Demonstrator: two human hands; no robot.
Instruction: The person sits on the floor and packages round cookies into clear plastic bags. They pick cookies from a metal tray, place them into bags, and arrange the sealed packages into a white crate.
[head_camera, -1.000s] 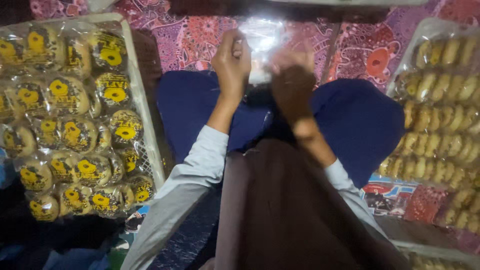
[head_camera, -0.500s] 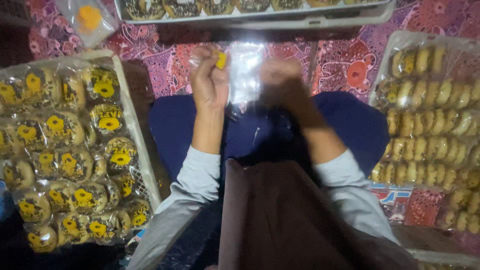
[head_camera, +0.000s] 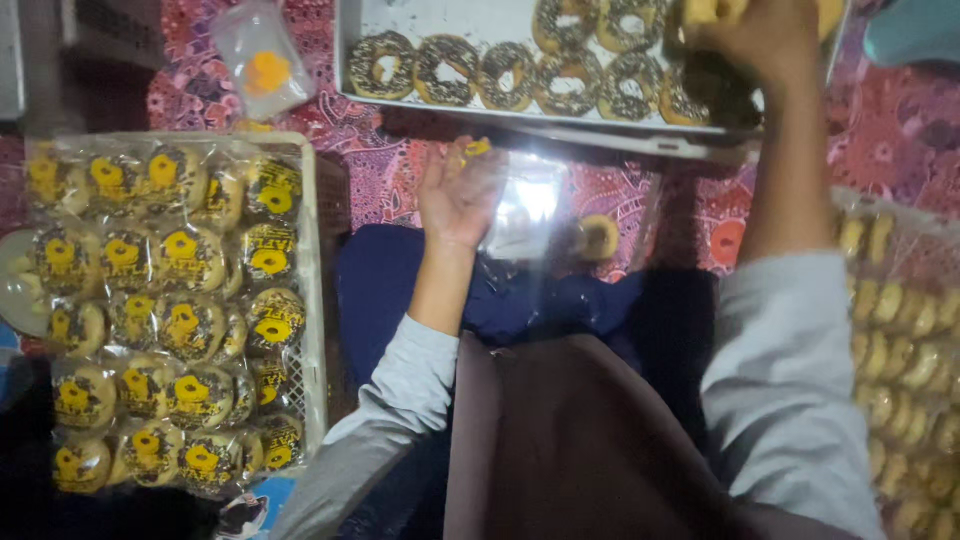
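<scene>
My left hand (head_camera: 458, 195) pinches a clear plastic bag (head_camera: 530, 205) near the middle. My right hand (head_camera: 765, 40) reaches far right, its grip closed on a doughnut (head_camera: 715, 85) at the tray (head_camera: 480, 20).

glossy clear plastic bag (head_camera: 535, 205) (crinkled)

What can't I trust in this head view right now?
- Right hand: top edge cuts off the fingers, so its grip on a doughnut in the tray is unclear.
- Left hand: holds a clear bag; glare hides the contents.
- Right-side tray: blurred and cropped by the frame edge.
</scene>
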